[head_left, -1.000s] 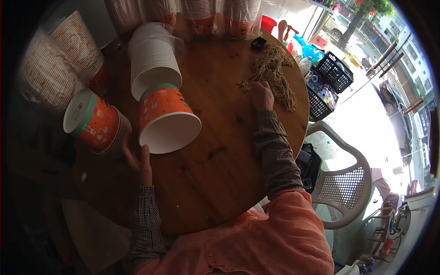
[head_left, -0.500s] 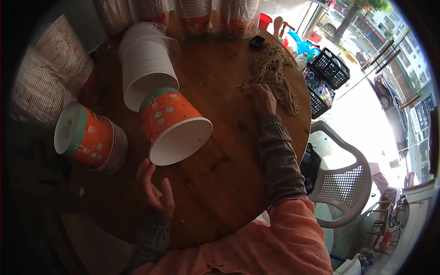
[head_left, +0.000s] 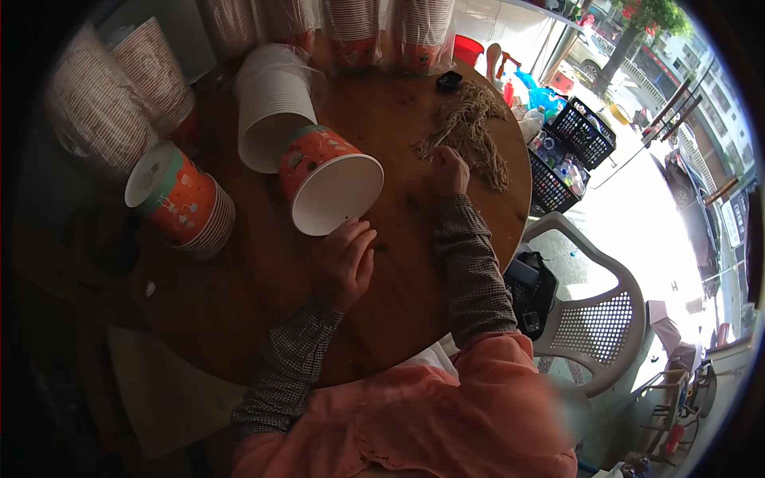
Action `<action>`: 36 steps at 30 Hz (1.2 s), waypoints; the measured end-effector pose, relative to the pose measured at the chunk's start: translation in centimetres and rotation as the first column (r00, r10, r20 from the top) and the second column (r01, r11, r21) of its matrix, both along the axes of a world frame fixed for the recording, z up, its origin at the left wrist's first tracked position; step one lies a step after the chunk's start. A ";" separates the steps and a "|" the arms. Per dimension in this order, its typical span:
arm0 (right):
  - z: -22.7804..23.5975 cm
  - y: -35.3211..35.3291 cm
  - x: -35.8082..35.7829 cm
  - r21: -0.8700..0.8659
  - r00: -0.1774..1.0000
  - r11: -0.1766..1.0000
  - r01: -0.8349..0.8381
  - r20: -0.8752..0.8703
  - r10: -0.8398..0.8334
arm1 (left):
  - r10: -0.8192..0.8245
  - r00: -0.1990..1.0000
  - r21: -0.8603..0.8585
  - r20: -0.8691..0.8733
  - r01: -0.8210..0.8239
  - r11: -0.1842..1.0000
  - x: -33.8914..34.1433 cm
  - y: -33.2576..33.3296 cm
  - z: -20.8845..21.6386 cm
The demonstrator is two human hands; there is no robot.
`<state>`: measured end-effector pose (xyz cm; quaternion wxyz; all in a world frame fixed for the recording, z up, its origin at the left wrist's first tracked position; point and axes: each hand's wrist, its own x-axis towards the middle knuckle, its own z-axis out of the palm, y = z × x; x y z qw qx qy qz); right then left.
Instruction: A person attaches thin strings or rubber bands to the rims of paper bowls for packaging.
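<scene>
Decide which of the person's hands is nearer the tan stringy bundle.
Right. The right hand is at the near-left edge of the tan stringy bundle; the left hand is farther off, leftward and lower in the picture, by the rim of the central orange cup.

Strong daylight from far R; street (head_left: 629,215) blown out to white, detail lost. L side v. dim, near-black at the edge. Table (head_left: 398,319) mid-to-dark brown, darker near L. Orange paper bowl's (head_left: 339,191) inside in soft grey shade. Coral garment (head_left: 470,406) fairly lit, but 1 hazy smudge blurs its R shoulder. Fisheye bends straight lines, esp. far R; dark vignette, all 4 corners.
</scene>
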<state>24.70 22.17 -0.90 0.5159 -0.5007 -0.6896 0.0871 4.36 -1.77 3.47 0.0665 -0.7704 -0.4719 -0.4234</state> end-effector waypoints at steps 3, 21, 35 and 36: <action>0.3 -0.7 -0.5 -0.053 0.999 0.998 0.027 -0.044 -0.029 | 0.286 0.944 -0.079 -0.162 -0.302 0.950 0.3 1.9 -1.6; -0.2 1.8 1.6 -0.178 0.972 0.984 0.007 0.232 0.035 | 0.481 0.837 -0.275 -0.261 -0.542 0.794 -6.0 5.2 -3.3; 0.9 1.0 1.2 -0.172 0.922 0.985 -0.001 0.381 0.067 | 0.216 0.973 -0.154 0.076 -0.202 0.967 -1.0 1.3 -2.3; 0.9 1.1 1.2 -0.144 0.920 0.990 -0.006 0.387 0.062 | 0.216 0.974 -0.150 0.063 -0.205 0.967 -0.6 0.8 -2.0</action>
